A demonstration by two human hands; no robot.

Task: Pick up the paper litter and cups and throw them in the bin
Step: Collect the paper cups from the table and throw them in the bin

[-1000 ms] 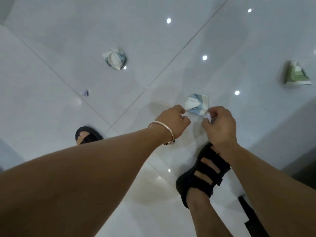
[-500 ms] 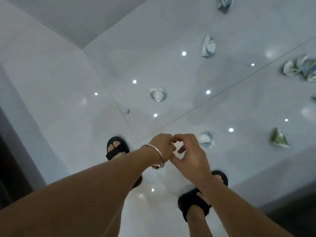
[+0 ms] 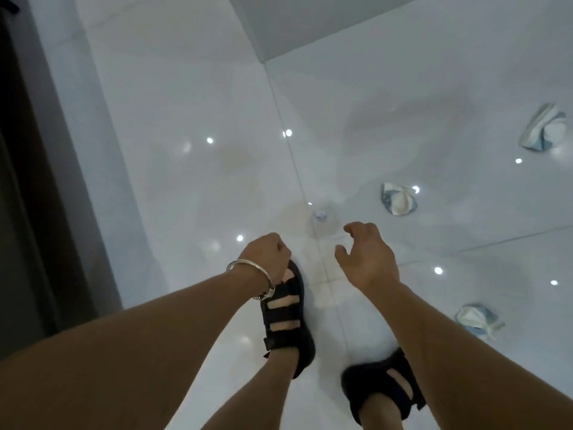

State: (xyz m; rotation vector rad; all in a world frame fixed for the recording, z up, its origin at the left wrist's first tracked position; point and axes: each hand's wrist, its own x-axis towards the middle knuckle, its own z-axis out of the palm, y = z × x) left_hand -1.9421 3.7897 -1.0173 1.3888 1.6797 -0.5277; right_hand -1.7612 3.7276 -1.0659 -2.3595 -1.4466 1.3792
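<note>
Could slip on glossy floor (image 3: 186,88). Holds right hand (image 3: 367,259) loose, empty; curls left hand (image 3: 266,257) tight (contents hidden, cannot tell). May miss crushed cups (image 3: 398,200) off right. Might skid tiny scrap (image 3: 321,215), just ahead between hands, away.

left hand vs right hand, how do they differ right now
The left hand is closed in a fist; the right hand is open, fingers loosely bent. The left wrist carries a silver bangle; the right wrist is bare. The right hand is nearer the small paper scrap. Both hover above the white floor, backs toward the camera.
</note>
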